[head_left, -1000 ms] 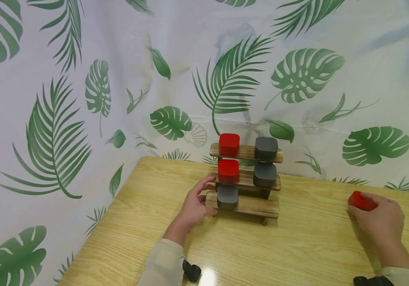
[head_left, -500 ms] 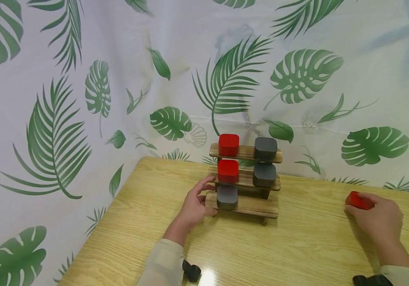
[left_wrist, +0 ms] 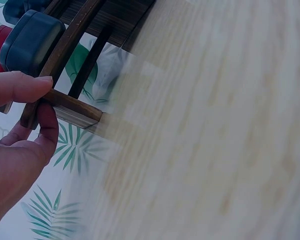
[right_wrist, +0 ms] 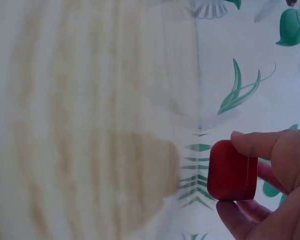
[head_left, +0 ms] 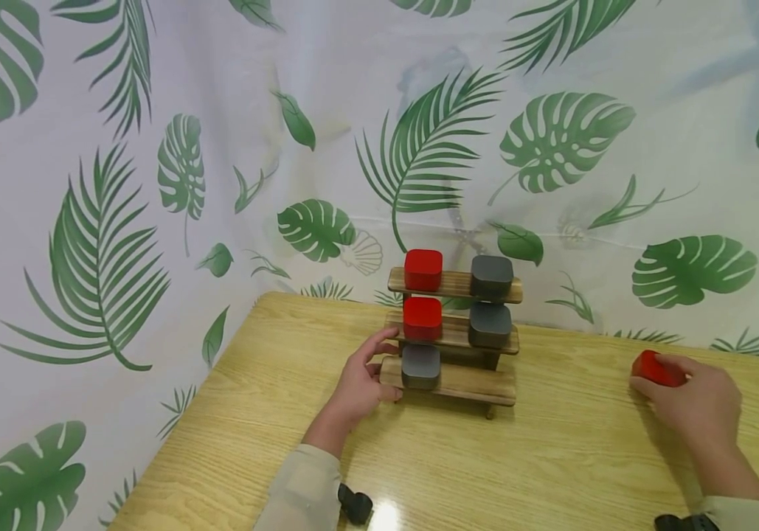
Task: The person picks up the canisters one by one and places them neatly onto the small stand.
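Nearest, on the pale wooden counter, two light sleeves reach forward. Over on the right, the right hand has its fingers and thumb curled round a small red case, holding it just above the counter top, well apart from the rack; the right wrist view shows the red case pinched between thumb and fingers. Further in, the left hand grips the left end of the lowest step of a three-step wooden rack, thumb on top and fingers tucked beneath, as the left wrist view of the left hand shows. That lowest step carries one grey case just beside the hand. Behind it, the middle step holds a red case on the left and a grey one on the right. Highest and farthest back, the top step holds another red case and another grey case. Beyond everything hangs a white cloth printed with green leaves.
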`<state>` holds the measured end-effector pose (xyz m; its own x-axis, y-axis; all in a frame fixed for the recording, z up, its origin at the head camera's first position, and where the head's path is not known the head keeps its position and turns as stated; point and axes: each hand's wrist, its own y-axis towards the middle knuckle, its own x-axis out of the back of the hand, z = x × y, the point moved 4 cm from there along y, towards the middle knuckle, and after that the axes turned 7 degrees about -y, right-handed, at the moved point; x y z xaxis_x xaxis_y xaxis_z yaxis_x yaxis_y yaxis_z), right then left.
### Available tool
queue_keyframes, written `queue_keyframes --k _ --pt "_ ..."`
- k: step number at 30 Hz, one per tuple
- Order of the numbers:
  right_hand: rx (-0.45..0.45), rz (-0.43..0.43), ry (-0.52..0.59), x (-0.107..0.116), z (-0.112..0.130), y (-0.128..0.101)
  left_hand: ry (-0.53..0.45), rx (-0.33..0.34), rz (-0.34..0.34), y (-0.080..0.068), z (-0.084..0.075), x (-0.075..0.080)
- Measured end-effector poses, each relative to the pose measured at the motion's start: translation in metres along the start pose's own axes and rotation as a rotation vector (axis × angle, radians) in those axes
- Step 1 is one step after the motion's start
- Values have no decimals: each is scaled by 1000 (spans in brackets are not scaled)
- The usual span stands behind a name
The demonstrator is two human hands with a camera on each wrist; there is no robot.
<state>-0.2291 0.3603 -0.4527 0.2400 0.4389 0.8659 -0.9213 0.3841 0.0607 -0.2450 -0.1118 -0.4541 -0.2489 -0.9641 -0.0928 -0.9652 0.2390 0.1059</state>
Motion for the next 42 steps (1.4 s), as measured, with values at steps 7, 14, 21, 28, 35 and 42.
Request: queue_keyframes --k 7,14,21,28,35,42 --pt "63 -33 16 3 12 -8 -13 17 -5 0 7 2" --pt "140 -80 15 5 21 -13 12 11 -10 3 14 4" --pt "151 -88 12 6 29 -18 -4 8 -8 2 14 4" --pt "179 -116 24 8 41 -25 -4 1 -2 1 13 3" --pt "219 -149 44 12 54 -33 3 1 -3 2 13 3" --pt "236 -174 51 18 65 -42 4 -4 1 4 11 4"
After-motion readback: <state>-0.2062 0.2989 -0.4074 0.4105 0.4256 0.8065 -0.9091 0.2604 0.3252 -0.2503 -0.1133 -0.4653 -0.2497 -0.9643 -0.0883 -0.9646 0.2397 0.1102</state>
